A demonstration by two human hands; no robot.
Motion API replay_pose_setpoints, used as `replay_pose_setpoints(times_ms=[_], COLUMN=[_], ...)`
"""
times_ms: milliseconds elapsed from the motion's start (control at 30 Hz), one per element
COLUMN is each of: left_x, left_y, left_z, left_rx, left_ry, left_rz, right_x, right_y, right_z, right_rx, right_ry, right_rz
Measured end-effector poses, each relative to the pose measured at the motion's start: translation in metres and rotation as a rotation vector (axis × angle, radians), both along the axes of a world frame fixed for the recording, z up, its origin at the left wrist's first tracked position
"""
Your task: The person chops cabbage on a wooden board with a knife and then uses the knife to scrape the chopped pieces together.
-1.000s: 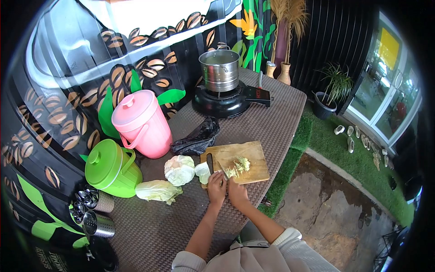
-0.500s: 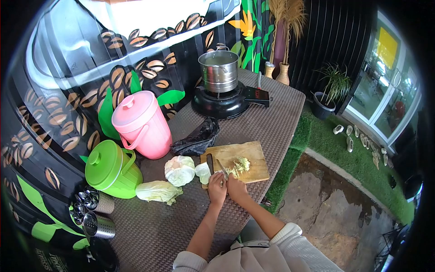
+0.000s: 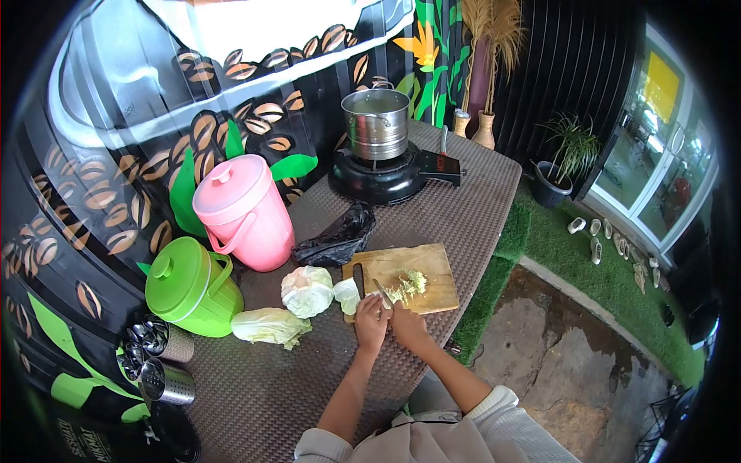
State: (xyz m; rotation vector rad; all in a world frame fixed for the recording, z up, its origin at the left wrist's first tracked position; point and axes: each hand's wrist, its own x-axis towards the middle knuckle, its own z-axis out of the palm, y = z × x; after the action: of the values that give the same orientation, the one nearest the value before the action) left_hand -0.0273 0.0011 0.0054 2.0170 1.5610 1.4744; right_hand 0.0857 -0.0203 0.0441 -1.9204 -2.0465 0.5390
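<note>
My right hand [image 3: 407, 324] is closed round a knife [image 3: 383, 293] whose blade points up and left over the wooden cutting board [image 3: 440, 266]. Beside it, at the board's near edge, my left hand [image 3: 372, 320] has its fingers bent against a pale piece of cabbage, mostly hidden by them. Shredded cabbage [image 3: 411, 285] lies in a small heap on the board. A loose cabbage leaf [image 3: 346, 293] rests at the board's left edge. Left of that sit a round cabbage [image 3: 307, 292] and a long napa cabbage [image 3: 270, 327].
A black plastic bag [image 3: 336, 238] lies behind the board. Farther back, a steel pot [image 3: 376, 127] stands on a black gas stove [image 3: 374, 185]. Pink [image 3: 251, 216] and green [image 3: 201, 289] lidded containers and metal utensil holders [image 3: 168, 382] line the left side of the table [image 3: 262, 393].
Both hands have shifted very slightly at the board's near edge, with the knife still in my right hand. The view has moved a little.
</note>
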Motion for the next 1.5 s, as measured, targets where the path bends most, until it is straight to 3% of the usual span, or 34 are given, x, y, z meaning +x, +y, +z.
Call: replay_pose_setpoints(times_ms=[267, 467, 533, 967, 1067, 1167, 1367, 1500], left_x=[0.0, -0.001, -0.001, 0.002, 0.0, 0.0, 0.001, 0.0], left_y=[0.0, -0.001, 0.001, -0.001, 0.001, -0.001, -0.001, 0.0], left_z=[-0.001, -0.001, -0.002, 0.0, -0.002, -0.002, 0.002, -0.001], left_rx=[-0.025, -0.002, -0.016, -0.021, -0.017, -0.022, -0.017, -0.059], left_ry=[-0.02, 0.016, -0.005, -0.01, 0.003, 0.021, 0.028, 0.029], left_rz=[0.002, -0.018, -0.019, -0.015, -0.01, -0.019, -0.014, -0.001], right_x=[-0.009, -0.004, -0.01, -0.002, -0.009, -0.011, -0.004, -0.012], right_y=[-0.001, 0.013, -0.004, -0.013, -0.02, -0.005, 0.015, -0.01], right_z=[-0.028, -0.009, -0.011, -0.005, -0.003, -0.023, 0.001, -0.011], right_rx=[0.109, 0.121, 0.13, 0.101, -0.043, 0.016, 0.057, 0.025], right_ry=[-0.06, -0.08, -0.043, -0.073, -0.024, -0.067, -0.094, -0.069], right_rz=[-0.057, 0.074, -0.046, 0.001, -0.074, -0.042, 0.081, -0.044])
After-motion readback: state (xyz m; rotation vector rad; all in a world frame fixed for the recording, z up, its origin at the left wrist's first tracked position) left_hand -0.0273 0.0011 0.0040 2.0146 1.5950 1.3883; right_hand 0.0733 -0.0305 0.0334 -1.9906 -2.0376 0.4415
